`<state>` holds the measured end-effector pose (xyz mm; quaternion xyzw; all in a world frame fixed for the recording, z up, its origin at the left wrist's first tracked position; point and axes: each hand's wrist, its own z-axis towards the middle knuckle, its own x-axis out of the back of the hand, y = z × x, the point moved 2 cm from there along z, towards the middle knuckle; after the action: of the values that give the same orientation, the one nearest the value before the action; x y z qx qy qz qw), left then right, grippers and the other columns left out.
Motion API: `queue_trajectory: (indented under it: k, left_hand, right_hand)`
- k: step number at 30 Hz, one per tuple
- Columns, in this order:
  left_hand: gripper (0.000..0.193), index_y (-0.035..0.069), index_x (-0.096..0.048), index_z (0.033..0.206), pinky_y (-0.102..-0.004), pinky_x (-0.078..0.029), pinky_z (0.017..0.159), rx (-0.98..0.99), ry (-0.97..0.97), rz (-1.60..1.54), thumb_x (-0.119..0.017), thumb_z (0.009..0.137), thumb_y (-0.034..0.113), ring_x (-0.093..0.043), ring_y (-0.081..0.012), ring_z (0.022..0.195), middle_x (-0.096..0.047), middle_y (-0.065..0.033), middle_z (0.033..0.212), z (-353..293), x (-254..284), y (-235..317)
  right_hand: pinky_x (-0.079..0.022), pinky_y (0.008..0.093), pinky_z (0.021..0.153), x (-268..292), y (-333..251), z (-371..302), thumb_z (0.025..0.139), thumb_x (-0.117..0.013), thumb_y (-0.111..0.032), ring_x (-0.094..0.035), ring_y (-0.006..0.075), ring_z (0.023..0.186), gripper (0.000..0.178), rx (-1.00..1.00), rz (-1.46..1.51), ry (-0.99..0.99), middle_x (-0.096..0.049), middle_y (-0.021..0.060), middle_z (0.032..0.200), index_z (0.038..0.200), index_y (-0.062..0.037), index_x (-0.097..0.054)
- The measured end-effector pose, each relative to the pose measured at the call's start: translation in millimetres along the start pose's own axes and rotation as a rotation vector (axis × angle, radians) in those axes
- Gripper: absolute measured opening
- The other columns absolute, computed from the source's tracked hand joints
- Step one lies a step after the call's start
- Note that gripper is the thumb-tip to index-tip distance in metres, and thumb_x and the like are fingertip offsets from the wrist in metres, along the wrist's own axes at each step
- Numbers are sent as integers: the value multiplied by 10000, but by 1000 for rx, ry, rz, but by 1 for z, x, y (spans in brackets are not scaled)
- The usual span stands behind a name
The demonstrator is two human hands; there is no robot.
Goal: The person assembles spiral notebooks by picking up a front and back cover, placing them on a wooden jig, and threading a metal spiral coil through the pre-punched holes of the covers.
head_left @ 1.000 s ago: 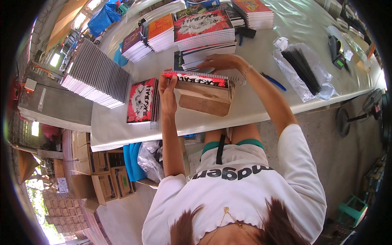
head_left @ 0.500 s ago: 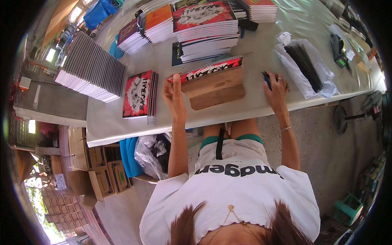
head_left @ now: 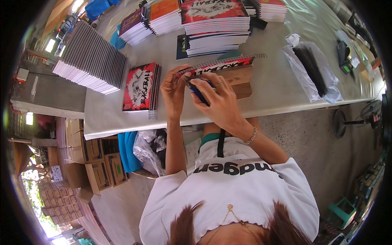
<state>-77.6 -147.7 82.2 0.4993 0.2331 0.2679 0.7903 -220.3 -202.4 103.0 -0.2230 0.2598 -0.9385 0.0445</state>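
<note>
A red and black spiral notebook (head_left: 245, 62) leans on a wooden stand (head_left: 244, 90), its metal coil running along the upper edge and sticking out past the right end. My left hand (head_left: 173, 92) grips the notebook's left end by the coil, fingers closed. Closed around blue-and-black-handled pliers (head_left: 200, 97), my right hand (head_left: 224, 104) has the tool's tip beside my left fingertips at that end of the coil. My fingers hide the exact contact there. To the left lies a small pile of matching spiral notebooks (head_left: 141, 87).
A tall stack of coil-bound books (head_left: 92, 61) stands at the table's left. Farther back are stacks of red-covered books (head_left: 216, 24) and orange-covered books (head_left: 165, 18). Black coils (head_left: 312, 69) lie in a plastic bag on the right, near a tape dispenser (head_left: 344, 55).
My right hand has moved left from the table to the notebook's left end, bringing the pliers along. My left hand has shifted its fingers onto the coil end.
</note>
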Motion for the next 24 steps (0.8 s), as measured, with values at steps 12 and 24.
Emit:
queue_trajectory:
  k: [12, 24]
  left_hand:
    - [316, -36, -642, 1115, -275, -498, 907, -71, -14, -118, -527, 847, -156, -633, -144, 986, -667, -77, 1084, -6, 4, -3]
    - [256, 12, -649, 1130, -224, -501, 772, -87, -62, 505, -572, 897, -59, -626, -82, 857, -685, -72, 1024, -1, 6, 36]
  right_hand:
    - [-546, 360, 658, -25, -1, 3, 890, -660, -148, -642, 215, 854, 315, -690, 986, -312, -591, 94, 1030, 1147, -36, -514]
    - [-487, 353, 806, 112, 134, -24, 845, -693, -147, -595, 224, 932, 279, -556, 99, -665, -594, 101, 1023, 1075, -59, -562]
